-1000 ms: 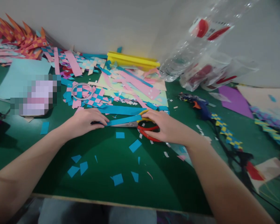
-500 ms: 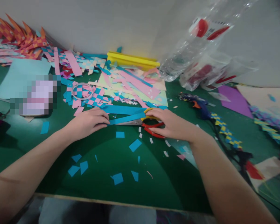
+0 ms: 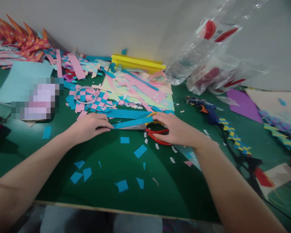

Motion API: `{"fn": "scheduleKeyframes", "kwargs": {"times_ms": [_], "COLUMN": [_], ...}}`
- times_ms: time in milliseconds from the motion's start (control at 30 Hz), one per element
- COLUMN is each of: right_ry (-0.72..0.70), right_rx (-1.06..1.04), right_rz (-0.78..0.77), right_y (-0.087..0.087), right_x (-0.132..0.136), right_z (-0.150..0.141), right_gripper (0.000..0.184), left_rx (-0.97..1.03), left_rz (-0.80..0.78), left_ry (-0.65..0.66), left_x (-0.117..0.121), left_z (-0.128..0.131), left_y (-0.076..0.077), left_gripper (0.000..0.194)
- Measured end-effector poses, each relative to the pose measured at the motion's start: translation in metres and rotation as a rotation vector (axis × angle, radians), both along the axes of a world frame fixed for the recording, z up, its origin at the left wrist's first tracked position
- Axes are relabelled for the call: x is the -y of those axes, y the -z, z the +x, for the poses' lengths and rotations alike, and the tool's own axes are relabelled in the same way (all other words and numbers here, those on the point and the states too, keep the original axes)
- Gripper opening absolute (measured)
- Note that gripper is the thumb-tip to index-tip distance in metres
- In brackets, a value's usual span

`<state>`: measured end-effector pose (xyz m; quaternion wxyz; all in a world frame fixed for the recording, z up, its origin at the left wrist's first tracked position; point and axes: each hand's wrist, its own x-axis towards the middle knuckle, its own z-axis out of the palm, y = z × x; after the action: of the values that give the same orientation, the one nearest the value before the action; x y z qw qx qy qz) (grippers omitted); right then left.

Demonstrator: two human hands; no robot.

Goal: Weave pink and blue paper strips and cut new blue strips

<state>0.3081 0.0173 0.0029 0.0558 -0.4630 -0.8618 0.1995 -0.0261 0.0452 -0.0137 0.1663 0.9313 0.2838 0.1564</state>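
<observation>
Between my hands stretches a narrow blue paper strip. My left hand pinches its left end between thumb and fingers. My right hand grips scissors with red and yellow handles, and its fingertips touch the strip's right end. The scissor blades point left, lying just below the strip and partly behind it. Another blue strip lies on the table just beyond. Several small blue paper scraps are scattered on the green table nearer to me.
Behind my hands lie a tape roll, many pink and blue paper pieces and a yellow tray-like object. A phone-like blurred object is at left. Plastic bottles and cups stand back right; woven paper strips lie at right.
Both hands have shifted very slightly left, with the strip and scissors moving along. The strip is still held at both ends.
</observation>
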Motion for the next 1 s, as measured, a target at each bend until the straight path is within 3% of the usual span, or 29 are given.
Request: {"fn": "scheduleKeyframes", "kwargs": {"times_ms": [500,767,1000], "right_ry": [0.075,0.096,0.041], "right_rx": [-0.008,-0.011,-0.055], "right_rz": [-0.005,-0.032,-0.016], "right_y": [-0.0008,0.0000,-0.0027], "right_x": [0.0014,0.0007,0.0037], "right_z": [0.0000,0.0014,-0.0067], "right_gripper": [0.042,0.045,0.035], "left_rx": [0.009,-0.006,-0.051], "left_rz": [-0.070,-0.028,0.031], "left_ry": [-0.018,-0.019,-0.040], "left_x": [-0.0009,0.0008,0.0034], "left_z": [-0.0007,-0.0024,-0.0047], "left_y": [0.0007,-0.0035,-0.0077], "left_gripper": [0.024,0.026,0.026]}}
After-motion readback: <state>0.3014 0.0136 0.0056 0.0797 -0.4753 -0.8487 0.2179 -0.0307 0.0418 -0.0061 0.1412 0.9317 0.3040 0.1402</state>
